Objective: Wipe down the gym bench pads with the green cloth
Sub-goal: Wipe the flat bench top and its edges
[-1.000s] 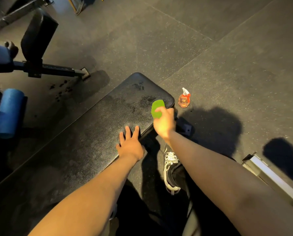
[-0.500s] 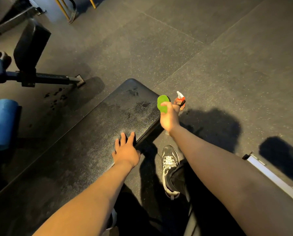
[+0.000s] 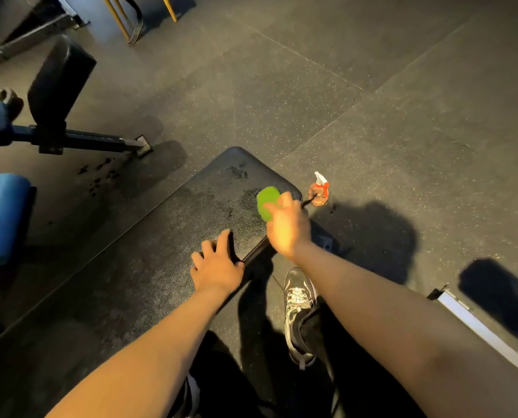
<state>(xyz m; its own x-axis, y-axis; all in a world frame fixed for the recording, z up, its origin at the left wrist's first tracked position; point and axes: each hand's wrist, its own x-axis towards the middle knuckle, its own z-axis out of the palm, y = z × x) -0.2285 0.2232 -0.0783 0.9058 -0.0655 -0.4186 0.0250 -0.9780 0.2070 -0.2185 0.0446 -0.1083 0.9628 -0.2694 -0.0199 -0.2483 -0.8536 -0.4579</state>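
Bench pad: the long black textured vinyl bench pad [image 3: 161, 236] has its long axis running from the lower left to the upper right of the view, and its rounded end points away from the person (dark wet patches show near that end).
Cloth: the bunched bright green cloth [image 3: 267, 200] sits on the pad's far right corner, just short of the rounded end.
Right hand: the right hand [image 3: 287, 229] reaches forward with the arm nearly straight, back of the hand up and fingers curled around the cloth; it is blurred.
Left hand: the left hand [image 3: 217, 263] lies palm down on the pad near its right edge, fingers spread and holding nothing.
Floor: a small clear spray bottle with a red and white trigger [image 3: 319, 190] stands just beyond the pad's corner; a grey laced shoe [image 3: 299, 300] is beside the bench.
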